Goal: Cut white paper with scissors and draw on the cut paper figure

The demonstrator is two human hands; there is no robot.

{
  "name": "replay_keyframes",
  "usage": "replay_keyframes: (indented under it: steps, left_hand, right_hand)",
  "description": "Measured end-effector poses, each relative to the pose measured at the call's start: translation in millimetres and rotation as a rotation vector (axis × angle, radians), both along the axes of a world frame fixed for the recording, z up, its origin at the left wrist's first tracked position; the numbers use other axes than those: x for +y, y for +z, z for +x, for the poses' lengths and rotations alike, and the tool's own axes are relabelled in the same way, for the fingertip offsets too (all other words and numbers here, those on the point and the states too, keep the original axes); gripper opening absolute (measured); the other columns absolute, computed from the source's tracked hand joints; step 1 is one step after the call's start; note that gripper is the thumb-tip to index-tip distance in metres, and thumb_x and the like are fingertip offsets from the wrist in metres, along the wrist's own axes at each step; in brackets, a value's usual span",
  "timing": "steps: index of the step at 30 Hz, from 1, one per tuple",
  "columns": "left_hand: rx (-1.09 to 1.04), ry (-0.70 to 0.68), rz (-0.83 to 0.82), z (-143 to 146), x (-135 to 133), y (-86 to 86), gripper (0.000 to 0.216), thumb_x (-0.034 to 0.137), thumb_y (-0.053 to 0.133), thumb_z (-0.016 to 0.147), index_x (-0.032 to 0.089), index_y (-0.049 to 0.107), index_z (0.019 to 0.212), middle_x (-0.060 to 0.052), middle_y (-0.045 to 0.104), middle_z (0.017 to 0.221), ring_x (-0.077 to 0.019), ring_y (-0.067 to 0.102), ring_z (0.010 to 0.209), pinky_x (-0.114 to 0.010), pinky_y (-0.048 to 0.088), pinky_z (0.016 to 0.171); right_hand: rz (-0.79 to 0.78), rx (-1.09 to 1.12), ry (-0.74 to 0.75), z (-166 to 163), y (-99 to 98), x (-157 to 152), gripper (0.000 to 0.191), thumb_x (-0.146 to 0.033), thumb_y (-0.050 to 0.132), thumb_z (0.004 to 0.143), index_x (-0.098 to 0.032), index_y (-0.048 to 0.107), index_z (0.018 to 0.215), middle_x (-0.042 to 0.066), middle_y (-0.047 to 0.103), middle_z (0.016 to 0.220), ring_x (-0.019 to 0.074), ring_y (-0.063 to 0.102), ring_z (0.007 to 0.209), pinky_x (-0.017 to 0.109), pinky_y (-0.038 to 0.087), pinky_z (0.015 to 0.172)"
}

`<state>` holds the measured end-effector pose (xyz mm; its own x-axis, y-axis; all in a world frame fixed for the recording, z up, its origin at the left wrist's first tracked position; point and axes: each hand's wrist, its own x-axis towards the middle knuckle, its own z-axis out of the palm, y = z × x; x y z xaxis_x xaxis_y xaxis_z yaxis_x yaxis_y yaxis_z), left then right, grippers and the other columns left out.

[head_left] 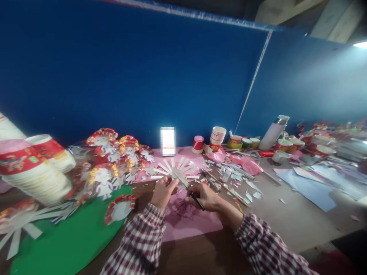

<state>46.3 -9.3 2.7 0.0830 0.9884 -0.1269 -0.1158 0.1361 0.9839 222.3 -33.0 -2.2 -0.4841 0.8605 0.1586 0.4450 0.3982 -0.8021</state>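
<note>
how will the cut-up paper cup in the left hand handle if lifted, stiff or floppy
Probably light: the cup is thin paper, held by the left hand alone. Its slit strips fan out flat, so they likely flop and bend when lifted. Narrow strips may tear easily near the black tool in the right hand.

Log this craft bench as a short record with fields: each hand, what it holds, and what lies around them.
left: the left hand pinches a cut paper piece
right: the right hand grips a dark tool that reaches towards the paper; too blurred to tell if it is scissors or a pen
under: pink sheet on the table
to the left: green round sheet, stacked paper cups, paper figures
to the right: paper scraps, white flask
behind: blue wall
</note>
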Motion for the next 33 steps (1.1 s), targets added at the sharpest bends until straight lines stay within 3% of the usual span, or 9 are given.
replay_keyframes:
  steps: [8,17,23,33]
  left_hand:
    - [-0.025,0.028,-0.007,0.1,6.0,-13.2,0.015,0.028,0.066,0.061,0.016,0.058,0.065,0.003,0.059,0.055,-0.0099,0.053,0.049,-0.021,0.044,0.05]
    - [-0.099,-0.028,0.022,1.5,4.1,-16.7,0.021,0.029,0.066,0.062,0.016,0.06,0.078,0.002,0.06,0.059,-0.01,0.053,0.05,-0.021,0.042,0.05]
    - [-0.091,-0.001,-0.053,1.2,3.6,-14.9,0.019,0.032,0.066,0.062,0.016,0.061,0.07,0.002,0.058,0.054,-0.0112,0.053,0.047,-0.022,0.043,0.047]
    - [-0.188,-0.01,-0.111,7.7,-3.8,-8.9,0.022,0.031,0.066,0.063,0.016,0.06,0.078,0.002,0.061,0.061,-0.0113,0.055,0.052,-0.023,0.046,0.052]
  right_hand:
    - [-0.048,0.044,-0.034,-1.3,-1.7,-1.4,0.033,-0.041,0.063,0.074,-0.013,0.051,0.061,-0.005,0.039,0.054,0.0061,0.035,0.05,0.017,0.024,0.044]
    - [-0.243,0.216,0.008,-3.9,-3.0,-1.8,0.035,-0.047,0.06,0.075,-0.013,0.053,0.07,-0.003,0.047,0.055,0.0076,0.046,0.045,0.017,0.032,0.04]
    - [-0.241,0.239,-0.009,-5.5,-0.9,-3.1,0.035,-0.046,0.062,0.074,-0.013,0.052,0.068,-0.004,0.046,0.051,0.0069,0.044,0.044,0.016,0.031,0.04]
    - [-0.238,0.249,-0.019,-6.0,-0.8,-2.3,0.042,-0.054,0.056,0.075,-0.012,0.051,0.068,-0.004,0.043,0.049,0.0066,0.041,0.043,0.017,0.028,0.04]
